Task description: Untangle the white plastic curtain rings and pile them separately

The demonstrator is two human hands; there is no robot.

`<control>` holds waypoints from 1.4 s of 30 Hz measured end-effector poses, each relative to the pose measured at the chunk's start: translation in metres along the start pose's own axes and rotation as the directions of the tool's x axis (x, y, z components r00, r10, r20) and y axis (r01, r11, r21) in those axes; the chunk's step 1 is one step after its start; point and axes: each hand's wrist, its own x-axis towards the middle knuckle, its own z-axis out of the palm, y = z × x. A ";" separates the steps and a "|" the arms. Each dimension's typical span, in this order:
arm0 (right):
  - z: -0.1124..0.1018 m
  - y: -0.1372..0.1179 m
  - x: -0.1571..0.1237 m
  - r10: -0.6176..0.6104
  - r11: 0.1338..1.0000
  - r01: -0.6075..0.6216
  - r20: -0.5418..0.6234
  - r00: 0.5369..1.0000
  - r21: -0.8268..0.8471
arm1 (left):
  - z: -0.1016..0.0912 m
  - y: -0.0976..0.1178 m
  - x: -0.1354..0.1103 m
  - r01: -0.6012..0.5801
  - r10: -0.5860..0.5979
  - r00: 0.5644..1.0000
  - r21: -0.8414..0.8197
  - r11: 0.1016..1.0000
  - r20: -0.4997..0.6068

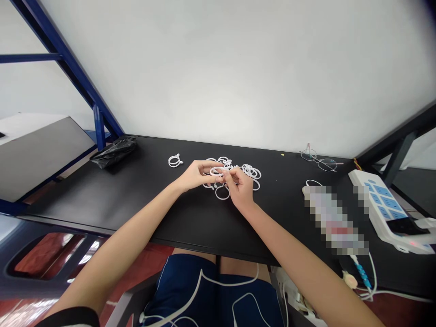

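A heap of several white plastic rings (251, 171) lies on the black table (136, 190), near its middle. My left hand (195, 176) and my right hand (241, 187) meet just in front of the heap. Both pinch one white ring (216, 171) between their fingertips, held a little above the table. Another ring (222, 192) lies flat right below the hands. One single white ring (175, 160) sits apart to the left of the heap.
A crumpled black plastic bag (114, 152) lies at the table's back left. Wire-framed glasses (322, 160) rest at the back right. A white power strip (384, 206) and a blurred flat object (334, 218) with cables sit on the right. Blue steel frame bars rise at left.
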 end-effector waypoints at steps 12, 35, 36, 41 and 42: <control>-0.004 -0.001 0.001 -0.057 0.986 0.079 0.145 0.988 -0.150 | -0.007 0.005 0.001 0.029 -0.028 0.997 0.018 0.999 -0.069; -0.006 0.002 0.000 -0.117 0.958 0.169 0.224 0.968 -0.232 | -0.007 0.007 -0.003 0.036 -0.036 0.999 0.062 0.997 0.001; -0.006 0.002 0.000 -0.114 0.959 0.166 0.224 0.968 -0.229 | -0.007 0.008 -0.003 0.038 -0.038 0.999 0.064 0.997 0.000; -0.006 0.002 0.000 -0.105 0.961 0.157 0.227 0.968 -0.226 | -0.007 0.010 -0.004 0.036 -0.036 0.999 0.058 0.998 0.010; -0.005 0.002 0.000 -0.104 0.962 0.155 0.225 0.969 -0.226 | -0.007 0.010 -0.003 0.035 -0.036 0.999 0.065 0.997 0.014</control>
